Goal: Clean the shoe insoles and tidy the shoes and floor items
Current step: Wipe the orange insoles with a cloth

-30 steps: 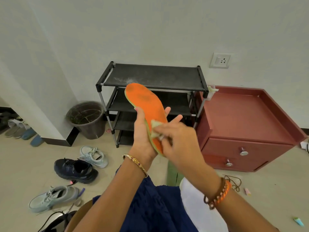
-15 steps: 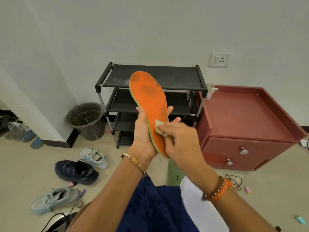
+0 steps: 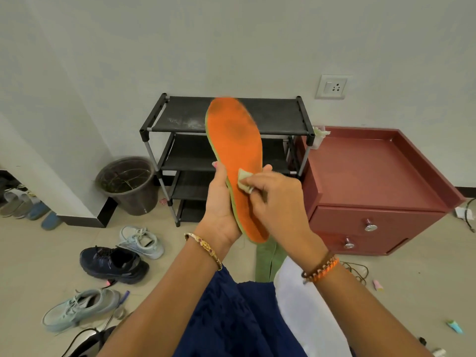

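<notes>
Red drawer cabinet, wall socket, dark bin

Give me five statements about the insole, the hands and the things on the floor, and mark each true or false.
1. The left hand holds the orange insole upright. True.
2. The right hand is empty. False: it pinches a small pale cloth against the insole.
3. The insole's upper part shows dark smudges. True.
4. The shoe rack has shoes on its top shelf. False: no shoes lie on that shelf; the dark blue shoe and two light sneakers lie on the floor.
5. The bucket stands to the right of the red cabinet. False: it stands left of the rack, with the cabinet on the rack's right.
</notes>
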